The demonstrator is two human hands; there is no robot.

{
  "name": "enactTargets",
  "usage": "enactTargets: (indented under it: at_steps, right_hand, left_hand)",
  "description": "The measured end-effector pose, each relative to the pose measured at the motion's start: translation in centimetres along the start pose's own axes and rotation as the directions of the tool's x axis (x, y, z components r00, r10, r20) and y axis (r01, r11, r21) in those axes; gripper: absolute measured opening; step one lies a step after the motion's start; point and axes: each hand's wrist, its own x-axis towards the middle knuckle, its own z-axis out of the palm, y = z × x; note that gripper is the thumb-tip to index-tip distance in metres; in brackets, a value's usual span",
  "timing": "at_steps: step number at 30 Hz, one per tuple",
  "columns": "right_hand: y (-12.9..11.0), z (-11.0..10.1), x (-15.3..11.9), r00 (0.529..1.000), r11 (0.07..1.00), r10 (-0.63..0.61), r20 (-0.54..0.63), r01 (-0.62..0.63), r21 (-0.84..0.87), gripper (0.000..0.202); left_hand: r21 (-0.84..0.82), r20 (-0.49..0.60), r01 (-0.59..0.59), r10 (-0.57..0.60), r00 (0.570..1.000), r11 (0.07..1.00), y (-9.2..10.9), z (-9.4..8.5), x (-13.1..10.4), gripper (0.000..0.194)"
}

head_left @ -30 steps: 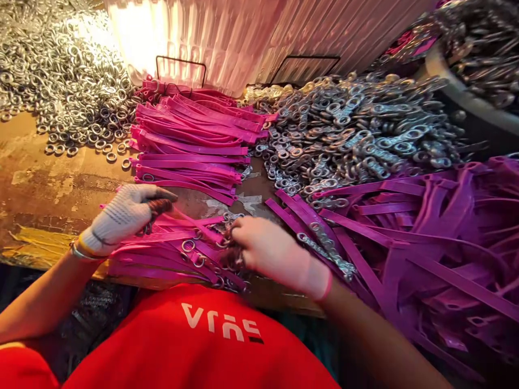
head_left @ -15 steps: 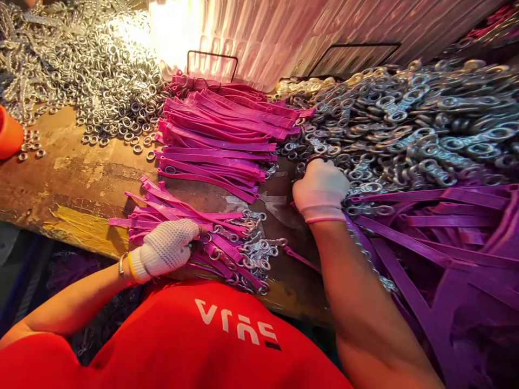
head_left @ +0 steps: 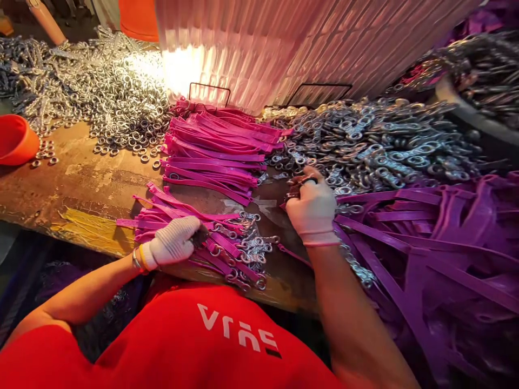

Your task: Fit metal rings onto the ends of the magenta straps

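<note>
My left hand (head_left: 173,244), in a white knit glove, rests on the lower bundle of pink straps (head_left: 148,222). Its fingers are curled closed; what they grip, if anything, is hidden. Silvery metal links with ringed ends (head_left: 255,247) are at the right ends of these straps. My right hand (head_left: 313,209), also gloved, is over the bench by the near left edge of a heap of metal links (head_left: 385,143). Its fingers are bent together around something small and dark, too unclear to name. Beyond both hands lies a larger stack of pink straps (head_left: 214,146).
Purple straps (head_left: 438,232) pile up at the right. Small metal rings (head_left: 133,116) spread over the back left, near an orange tub (head_left: 16,143). A corrugated clear panel (head_left: 243,48) stands behind the straps. What looks like another person's forearm (head_left: 45,21) shows at top left.
The camera view has tilted upward and shifted. My right hand has turned at the edge of the link heap, so its fingers now show. My left hand stays on the pink straps.
</note>
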Motion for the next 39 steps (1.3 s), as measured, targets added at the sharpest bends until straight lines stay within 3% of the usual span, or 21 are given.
enactTargets:
  at_steps: [2,4,6,9,11,14,16,20,23,25,27,30,32,34,35,37,39]
  right_hand:
    - [-1.3,-1.1,-1.8,0.997,0.973,-0.050,0.060,0.036,0.228,0.040]
    - [-3.4,-2.2,-3.9,0.974,0.877,-0.196,0.116,0.121,0.464,0.037]
    - [-6.0,-3.2,-5.9,0.913,0.753,-0.390,0.123,0.239,0.613,0.037]
    - [-9.1,-3.5,-8.1,0.775,0.610,-0.622,0.113,0.389,0.691,0.038]
    - [-9.8,-3.1,-8.9,0.770,0.617,-0.632,0.092,0.428,0.661,0.032]
    - [-9.6,-2.4,-9.4,0.844,0.759,-0.530,0.087,0.426,0.492,0.022]
    - [-9.2,-2.7,-9.2,0.848,0.835,-0.502,0.169,0.424,0.349,0.015]
    - [-9.1,-4.6,-7.9,0.757,0.868,-0.496,0.426,0.436,0.237,0.013]
    - [-9.0,-5.5,-7.1,0.709,0.855,-0.517,0.479,0.403,0.327,0.017]
    - [-8.8,-5.1,-7.3,0.748,0.835,-0.529,0.400,0.377,0.400,0.019]
    - [-8.6,-4.2,-8.1,0.824,0.824,-0.515,0.237,0.401,0.399,0.019]
    - [-8.7,-2.8,-9.5,0.910,0.851,-0.416,0.005,0.387,0.356,0.017]
    - [-8.7,-2.5,-10.0,0.953,0.845,-0.301,0.041,0.247,0.475,0.023]
    - [-8.2,-2.8,-9.6,0.953,0.822,-0.223,0.205,0.071,0.565,0.027]
    - [-7.7,-3.0,-9.2,0.940,0.832,-0.205,0.274,0.019,0.555,0.028]
    - [-6.4,-3.3,-8.0,0.947,0.890,-0.152,0.284,0.006,0.456,0.028]
    - [-5.0,-3.3,-6.8,0.984,0.931,-0.056,0.167,-0.009,0.364,0.029]
  left_hand:
    - [-0.366,0.080,0.115,-0.093,0.993,0.924,1.1,-1.3,-0.1,0.030]
    - [-0.633,0.230,0.236,-0.113,0.967,0.737,2.4,-2.2,-0.2,0.038]
    - [-0.762,0.312,0.313,-0.101,0.944,0.567,3.5,-2.3,-0.1,0.040]
    - [-0.856,0.276,0.292,-0.100,0.956,0.426,4.2,-1.3,0.3,0.039]
    - [-0.870,0.220,0.256,-0.132,0.966,0.421,4.1,-0.3,0.6,0.039]
    - [-0.823,0.197,0.271,-0.195,0.961,0.500,3.6,0.3,0.7,0.044]
    - [-0.782,0.177,0.257,-0.193,0.965,0.568,3.5,0.0,0.7,0.045]
    - [-0.689,0.091,0.103,-0.056,0.994,0.717,4.0,-1.2,1.0,0.030]
    - [-0.751,0.137,0.122,-0.027,0.990,0.649,4.4,-1.5,1.4,0.025]
    - [-0.827,0.239,0.238,-0.064,0.969,0.510,4.5,-1.1,1.7,0.028]
    - [-0.896,0.301,0.318,-0.101,0.948,0.309,4.5,-0.4,2.2,0.029]
    - [-0.949,0.307,0.313,-0.134,0.942,0.026,4.5,1.1,3.2,0.030]
    - [-0.941,0.339,0.338,-0.143,0.930,-0.035,4.7,1.8,4.0,0.031]
    - [-0.931,0.350,0.360,-0.143,0.926,0.053,4.8,1.9,5.2,0.032]
    - [-0.923,0.326,0.346,-0.136,0.936,0.167,4.8,1.8,5.9,0.032]
    - [-0.804,0.227,0.249,-0.108,0.968,0.541,4.5,1.1,7.8,0.032]
    - [-0.528,0.130,0.130,-0.071,0.989,0.840,4.0,0.3,10.0,0.029]
